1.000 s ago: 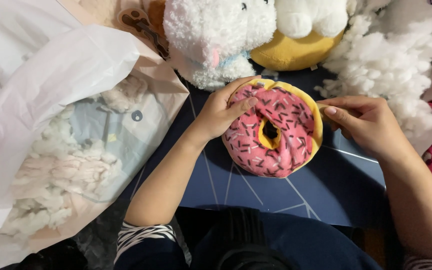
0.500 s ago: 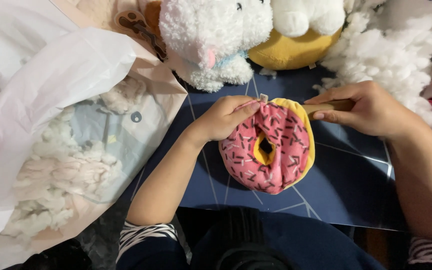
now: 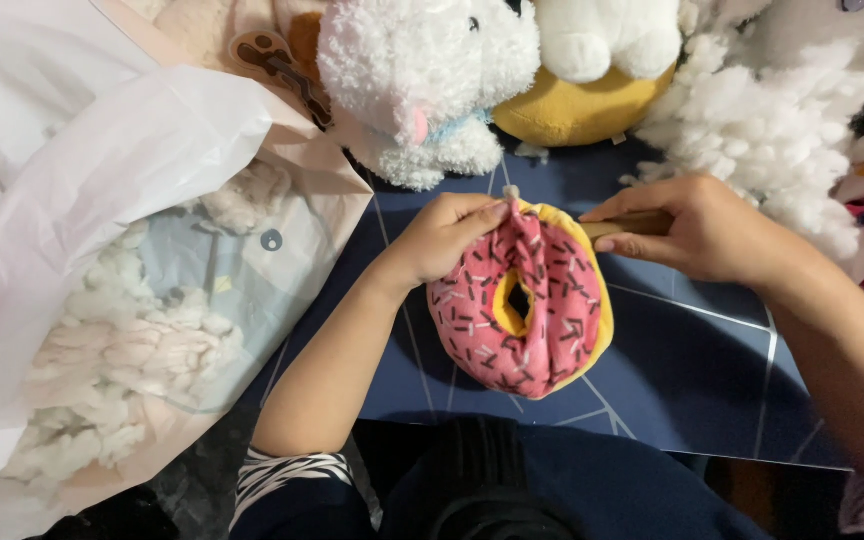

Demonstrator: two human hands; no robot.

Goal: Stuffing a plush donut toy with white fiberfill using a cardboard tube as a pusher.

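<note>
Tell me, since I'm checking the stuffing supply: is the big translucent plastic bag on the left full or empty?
Partly full. White fluffy stuffing shows through the translucent plastic bag, heaped in its lower part; the upper part looks slack.

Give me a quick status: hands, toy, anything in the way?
Left hand pinches doughnut toy at its top. Right hand grips a stick against it. Loose stuffing beside right hand.

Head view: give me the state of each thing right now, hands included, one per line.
Donut plush: tilted on the dark mat, top edge pinched, a tuft of stuffing showing there.
Left hand: pinching the donut's top edge.
Right hand: closed on a brown stick aimed at that edge.
Plastic bag: open, stuffing inside.
White plush: lying beyond the donut, untouched.
</note>
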